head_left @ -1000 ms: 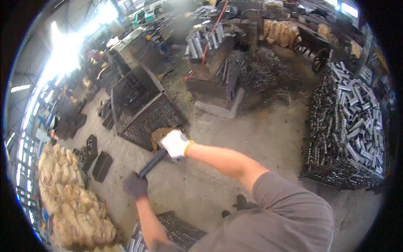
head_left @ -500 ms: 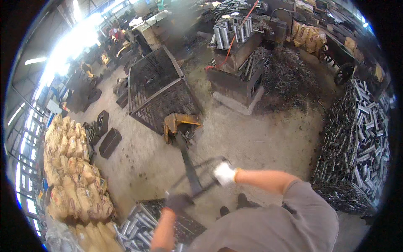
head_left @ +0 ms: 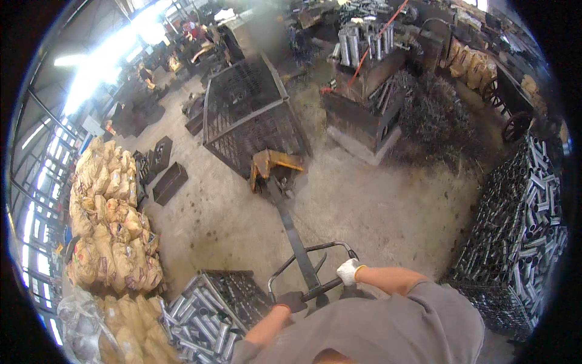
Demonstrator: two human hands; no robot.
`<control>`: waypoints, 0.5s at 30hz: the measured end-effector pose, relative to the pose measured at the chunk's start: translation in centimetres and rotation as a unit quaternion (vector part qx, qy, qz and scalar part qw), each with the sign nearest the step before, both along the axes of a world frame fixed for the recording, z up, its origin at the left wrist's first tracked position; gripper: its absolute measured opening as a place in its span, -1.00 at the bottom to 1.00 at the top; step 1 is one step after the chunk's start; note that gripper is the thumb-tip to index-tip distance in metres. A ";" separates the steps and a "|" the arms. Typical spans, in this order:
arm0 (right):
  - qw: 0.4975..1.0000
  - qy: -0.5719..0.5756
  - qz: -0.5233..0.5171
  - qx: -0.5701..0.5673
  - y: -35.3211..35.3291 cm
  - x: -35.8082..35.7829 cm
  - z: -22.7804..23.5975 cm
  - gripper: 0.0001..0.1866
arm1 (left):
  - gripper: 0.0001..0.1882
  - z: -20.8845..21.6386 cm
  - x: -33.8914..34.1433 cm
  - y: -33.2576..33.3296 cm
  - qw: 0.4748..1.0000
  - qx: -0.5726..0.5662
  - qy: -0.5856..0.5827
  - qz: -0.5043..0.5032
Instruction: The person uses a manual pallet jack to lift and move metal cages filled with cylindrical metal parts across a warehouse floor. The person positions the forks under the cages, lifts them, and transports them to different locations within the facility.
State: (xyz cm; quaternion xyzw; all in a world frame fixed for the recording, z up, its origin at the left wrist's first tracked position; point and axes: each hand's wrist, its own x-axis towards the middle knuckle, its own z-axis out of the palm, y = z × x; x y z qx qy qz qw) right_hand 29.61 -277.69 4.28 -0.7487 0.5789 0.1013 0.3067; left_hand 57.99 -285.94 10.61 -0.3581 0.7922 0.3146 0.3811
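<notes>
A pallet jack's long dark bar [head_left: 293,235] slopes down toward me and ends in a loop handle [head_left: 321,290]. My left hand [head_left: 292,301], in a dark glove, is closed round the handle's left end. Round the right end closes my right hand [head_left: 349,272], in a white glove. At the far end of the bar is the jack's worn yellow body [head_left: 276,164]. It stands against a large dark mesh crate [head_left: 257,130]; the forks are hidden by the crate.
Stacked tan sacks [head_left: 112,212] line the left side. A crate of metal tubes [head_left: 200,321] stands near left, a larger tube bin [head_left: 527,236] at right. Beyond are a block bench with upright tubes [head_left: 364,82], metal scrap [head_left: 430,115] and a long dark box [head_left: 170,183] on the floor.
The handle and both hands have come nearer my body, lower and to the right in view. The crate and surroundings have shifted slightly right in the picture. Both hands stay on the handle.
</notes>
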 end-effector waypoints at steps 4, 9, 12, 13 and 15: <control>0.977 -0.012 -0.014 -0.211 -11.1 -3.0 10.6 -0.77 | -0.42 9.7 -1.0 -11.3 0.983 -0.156 0.080 -0.061; 0.865 -0.037 -0.167 -0.471 -22.8 -4.5 23.3 -0.85 | -0.64 17.2 -2.7 -20.9 0.778 -0.591 0.138 0.161; 0.879 -0.001 -0.147 -0.454 -15.2 -3.0 18.8 -0.77 | -0.71 10.6 -1.8 -13.3 0.800 -0.560 0.139 0.167; 0.935 0.004 -0.142 -0.324 -11.0 -2.4 15.9 -0.49 | -0.69 7.6 -1.1 -9.4 0.747 -0.594 0.273 0.120; 0.977 0.059 -0.057 -0.196 -3.8 -0.6 9.8 -0.53 | -0.51 2.1 1.1 -1.4 0.959 -0.278 0.028 0.049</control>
